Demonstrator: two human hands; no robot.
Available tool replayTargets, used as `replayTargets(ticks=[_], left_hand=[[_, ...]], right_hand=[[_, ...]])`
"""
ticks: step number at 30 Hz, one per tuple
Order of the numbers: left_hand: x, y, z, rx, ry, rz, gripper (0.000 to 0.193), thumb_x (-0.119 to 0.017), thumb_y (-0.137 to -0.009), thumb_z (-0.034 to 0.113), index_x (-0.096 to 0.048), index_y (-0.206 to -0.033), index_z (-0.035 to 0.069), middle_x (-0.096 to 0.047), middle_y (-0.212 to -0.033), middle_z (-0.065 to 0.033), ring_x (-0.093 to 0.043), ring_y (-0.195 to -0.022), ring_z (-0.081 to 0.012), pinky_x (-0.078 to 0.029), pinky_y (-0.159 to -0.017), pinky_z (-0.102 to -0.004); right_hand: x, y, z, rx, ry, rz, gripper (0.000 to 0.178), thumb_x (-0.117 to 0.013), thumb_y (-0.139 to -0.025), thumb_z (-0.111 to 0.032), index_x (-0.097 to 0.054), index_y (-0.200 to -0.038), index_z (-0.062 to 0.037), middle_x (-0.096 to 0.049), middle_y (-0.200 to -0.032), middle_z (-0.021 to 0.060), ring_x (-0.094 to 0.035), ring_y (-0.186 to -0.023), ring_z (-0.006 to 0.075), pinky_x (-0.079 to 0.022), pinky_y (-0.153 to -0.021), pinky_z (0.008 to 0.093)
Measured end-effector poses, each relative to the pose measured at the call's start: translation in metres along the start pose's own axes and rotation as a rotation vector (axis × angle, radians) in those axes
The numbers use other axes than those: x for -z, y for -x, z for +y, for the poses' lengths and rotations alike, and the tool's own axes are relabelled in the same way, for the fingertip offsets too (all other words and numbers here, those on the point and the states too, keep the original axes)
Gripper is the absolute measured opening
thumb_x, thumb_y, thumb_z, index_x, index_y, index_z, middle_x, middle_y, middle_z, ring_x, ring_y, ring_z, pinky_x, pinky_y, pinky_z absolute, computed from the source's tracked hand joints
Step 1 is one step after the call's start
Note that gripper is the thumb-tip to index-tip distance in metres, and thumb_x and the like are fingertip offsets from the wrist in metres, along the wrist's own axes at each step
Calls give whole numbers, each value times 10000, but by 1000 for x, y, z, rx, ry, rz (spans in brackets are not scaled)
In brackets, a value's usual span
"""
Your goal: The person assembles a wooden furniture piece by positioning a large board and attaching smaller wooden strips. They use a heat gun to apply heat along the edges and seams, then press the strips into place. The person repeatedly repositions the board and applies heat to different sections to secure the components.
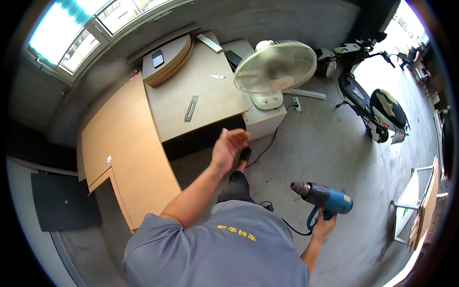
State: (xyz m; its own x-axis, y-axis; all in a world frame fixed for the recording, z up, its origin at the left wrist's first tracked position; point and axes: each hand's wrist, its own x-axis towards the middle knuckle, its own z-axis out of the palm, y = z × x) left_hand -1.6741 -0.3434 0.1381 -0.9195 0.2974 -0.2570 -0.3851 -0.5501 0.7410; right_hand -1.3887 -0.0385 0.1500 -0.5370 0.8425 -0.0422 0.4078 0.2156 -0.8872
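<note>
My right hand (pixel 323 225) is wrapped round the handle of a blue heat gun (pixel 332 198), held out to my right over the floor. Its dark metal nozzle points left, and a black cord (pixel 294 228) runs from it back toward my body. In front of my chest my left hand (pixel 230 147) is raised with its fingers stretched out, holding nothing. It hangs near the front edge of a light wooden table (pixel 177 91). On that table lies a flat metal plate with a long slot (pixel 191 108), apart from my hand.
A tan board (pixel 129 148) with a cut-out corner lies left of the table. Curved boards (pixel 167 57) bear a phone (pixel 158 58). A white fan (pixel 276 69) stands on a low cabinet (pixel 267 124). A power strip (pixel 297 104) and electric scooter (pixel 361 95) are to the right.
</note>
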Motion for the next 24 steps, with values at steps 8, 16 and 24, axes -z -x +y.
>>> replayTargets(ticks=[8,16,24], left_hand=[[96,-342,87,-375,-954,241,286,-608,-947,212,-658,-1122,-9,-716,-1065,-147,-699,-925,-256,-541,-838,-367],[106,-561,17,132,-2097,-193,290,-608,-861,101,-698,-1133,49,-687,-1160,-153,-648,-1111,-313,-551,-888,-410],[176,-609,-55,143,-2345,-30,257,-620,-881,140,-733,-1107,91,-689,-1195,-109,-657,-1120,-269,-556,-866,-384]], right_hand=[[-28,-77,-3,-133,-241,0,230,-691,-878,-160,-600,-1046,-32,-575,-869,40,-548,-730,125,-450,-640,279],[-48,-138,-81,-254,-203,-204,280,-701,-863,-113,-521,-1073,-73,-546,-818,42,-552,-679,155,-444,-642,272],[-47,-145,-59,-323,-133,-53,244,-703,-870,-100,-539,-1051,-89,-550,-859,35,-547,-729,149,-446,-653,275]])
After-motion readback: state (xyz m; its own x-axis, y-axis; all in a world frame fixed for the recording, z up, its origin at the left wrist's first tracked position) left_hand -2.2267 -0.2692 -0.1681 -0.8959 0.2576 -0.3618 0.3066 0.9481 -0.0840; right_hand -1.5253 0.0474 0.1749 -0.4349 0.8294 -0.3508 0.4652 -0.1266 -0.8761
